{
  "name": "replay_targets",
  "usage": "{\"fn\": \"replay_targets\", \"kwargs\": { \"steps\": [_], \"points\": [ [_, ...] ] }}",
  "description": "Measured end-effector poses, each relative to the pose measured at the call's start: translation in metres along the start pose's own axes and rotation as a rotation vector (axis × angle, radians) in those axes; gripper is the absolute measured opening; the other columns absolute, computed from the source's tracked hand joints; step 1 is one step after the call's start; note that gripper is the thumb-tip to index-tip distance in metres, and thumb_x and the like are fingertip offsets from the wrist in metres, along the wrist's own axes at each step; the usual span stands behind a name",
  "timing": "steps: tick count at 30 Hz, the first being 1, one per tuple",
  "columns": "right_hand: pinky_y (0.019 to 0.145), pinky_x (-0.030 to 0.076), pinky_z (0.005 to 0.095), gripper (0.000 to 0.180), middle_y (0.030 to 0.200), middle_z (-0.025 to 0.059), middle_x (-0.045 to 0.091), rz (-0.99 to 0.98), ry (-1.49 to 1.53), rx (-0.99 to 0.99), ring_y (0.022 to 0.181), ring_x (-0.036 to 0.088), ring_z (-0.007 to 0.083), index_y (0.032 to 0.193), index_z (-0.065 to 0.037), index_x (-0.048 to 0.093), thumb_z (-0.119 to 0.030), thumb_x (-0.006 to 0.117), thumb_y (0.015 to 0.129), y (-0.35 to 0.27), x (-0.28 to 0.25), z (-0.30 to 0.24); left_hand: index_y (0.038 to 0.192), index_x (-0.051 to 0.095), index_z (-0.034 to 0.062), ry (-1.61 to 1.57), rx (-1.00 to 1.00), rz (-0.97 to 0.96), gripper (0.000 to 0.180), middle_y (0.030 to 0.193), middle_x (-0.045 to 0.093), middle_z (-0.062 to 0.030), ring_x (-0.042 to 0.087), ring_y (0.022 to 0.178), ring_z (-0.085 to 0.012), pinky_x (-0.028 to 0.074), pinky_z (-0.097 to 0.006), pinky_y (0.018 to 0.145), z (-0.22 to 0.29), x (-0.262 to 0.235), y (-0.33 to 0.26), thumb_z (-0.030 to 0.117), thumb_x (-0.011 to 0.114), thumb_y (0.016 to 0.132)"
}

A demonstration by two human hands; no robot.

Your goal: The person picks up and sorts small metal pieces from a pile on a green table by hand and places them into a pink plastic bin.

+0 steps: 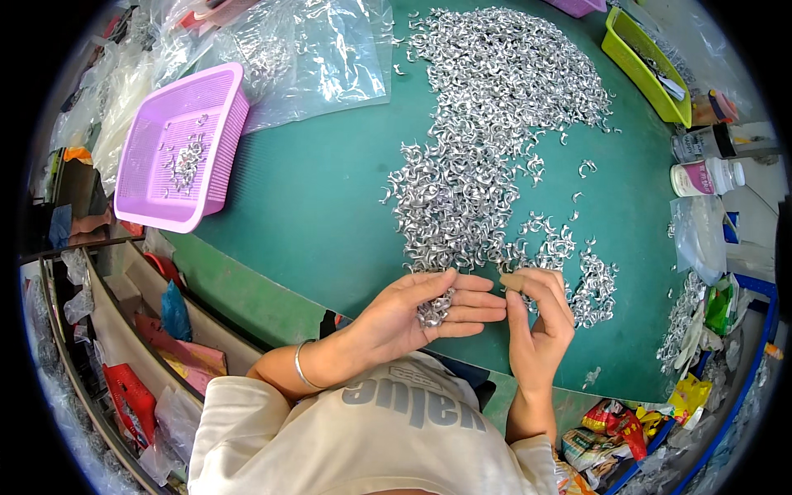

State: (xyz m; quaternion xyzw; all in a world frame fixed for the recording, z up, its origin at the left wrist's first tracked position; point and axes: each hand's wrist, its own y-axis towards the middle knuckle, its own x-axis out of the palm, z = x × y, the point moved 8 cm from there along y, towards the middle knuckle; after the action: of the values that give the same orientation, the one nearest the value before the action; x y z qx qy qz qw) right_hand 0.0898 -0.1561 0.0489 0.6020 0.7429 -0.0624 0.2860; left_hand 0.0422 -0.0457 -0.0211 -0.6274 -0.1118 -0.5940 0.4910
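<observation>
Green table (pixel 313 198): a felt-like green surface fills the middle of the view, its near edge running from lower left to lower right.
Metal pile (pixel 495 124): hundreds of small curved silver clips spread in one long drift, its long axis running from the far edge of the table down toward the person's hands; strays lie loose along its right side.
Plastic bags (pixel 313 58): clear, crumpled sheets lie at the far left of the table, partly under the basket's far corner.
Purple basket (pixel 177 148): a lilac mesh tray sits at the left edge of the table, tilted slightly, with a thin scatter of the same silver clips on its floor.
Green tray (pixel 643 66): a lime bin stands at the far right, holding what look like tools; details are too small to tell.
White bottles (pixel 705 165): two lie on their sides just right of the table.
Left hand (pixel 421 309): palm up and cupped over the near edge of the table, it cradles a small heap of clips (pixel 433 309); a thin bangle circles the wrist.
Right hand (pixel 540 318): just beside the left, fingers curled narrow, thumb and bandaged forefinger pinched together at the pile's near tip; whether a clip sits between them cannot be told.
</observation>
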Motion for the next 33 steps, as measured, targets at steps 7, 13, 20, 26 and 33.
{"fn": "replay_targets", "kwargs": {
  "steps": [7, 13, 20, 26, 33],
  "points": [
    [0.079, 0.035, 0.034, 0.027, 0.093, 0.0085, 0.057, -0.069, -0.361, 0.033, 0.087, 0.05, 0.0245, 0.097, -0.001, 0.06, -0.003, 0.064, 0.071, 0.011, 0.01, 0.012, 0.116, 0.042, -0.0119, -0.062, -0.109, -0.055, 0.046, 0.113, 0.049, -0.0312, 0.055, 0.102, -0.0352, 0.052, -0.037, 0.079, -0.005, 0.006, -0.004, 0.027, 0.029, 0.095],
    [0.077, 0.031, 0.034, 0.023, 0.089, 0.0049, 0.055, -0.07, -0.599, -0.108, 0.084, 0.049, 0.0206, 0.092, -0.005, 0.06, -0.009, 0.067, 0.07, 0.008, 0.028, 0.025, 0.115, 0.043, -0.0123, -0.136, -0.121, -0.152, 0.046, 0.113, 0.049, -0.0322, 0.056, 0.101, -0.0349, 0.053, -0.038, 0.076, -0.004, 0.012, -0.006, 0.026, 0.029, 0.095],
    [0.071, 0.033, 0.0305, 0.011, 0.075, 0.0053, 0.058, 0.064, -0.354, -0.032, 0.071, 0.051, 0.0193, 0.083, -0.004, 0.063, -0.004, 0.063, 0.073, 0.009, 0.003, 0.029, 0.11, 0.053, -0.0053, 0.251, 0.187, 0.02, 0.028, 0.097, 0.059, -0.0159, 0.058, 0.078, -0.0167, 0.05, -0.023, 0.059, 0.005, -0.006, -0.003, 0.015, 0.046, 0.091],
    [0.067, 0.043, 0.0223, 0.012, 0.077, 0.0061, 0.062, 0.12, 0.482, 0.462, 0.071, 0.056, 0.0104, 0.093, 0.002, 0.06, 0.0, 0.056, 0.083, -0.011, 0.001, 0.064, 0.104, 0.057, -0.0008, 0.269, 0.191, 0.046, 0.021, 0.077, 0.052, -0.0028, 0.038, 0.058, -0.0038, 0.029, -0.017, 0.046, 0.005, -0.008, 0.004, 0.01, 0.052, 0.087],
    [0.071, 0.046, 0.0245, 0.015, 0.084, 0.0081, 0.061, -0.061, 0.938, 0.561, 0.077, 0.059, 0.0131, 0.097, 0.005, 0.056, -0.001, 0.056, 0.083, -0.022, 0.022, 0.041, 0.102, 0.059, -0.0008, 0.637, 0.496, 0.089, 0.025, 0.076, 0.053, -0.0008, 0.044, 0.06, -0.0047, 0.033, -0.017, 0.049, 0.021, 0.009, 0.007, 0.006, 0.062, 0.079]
  ]
}}
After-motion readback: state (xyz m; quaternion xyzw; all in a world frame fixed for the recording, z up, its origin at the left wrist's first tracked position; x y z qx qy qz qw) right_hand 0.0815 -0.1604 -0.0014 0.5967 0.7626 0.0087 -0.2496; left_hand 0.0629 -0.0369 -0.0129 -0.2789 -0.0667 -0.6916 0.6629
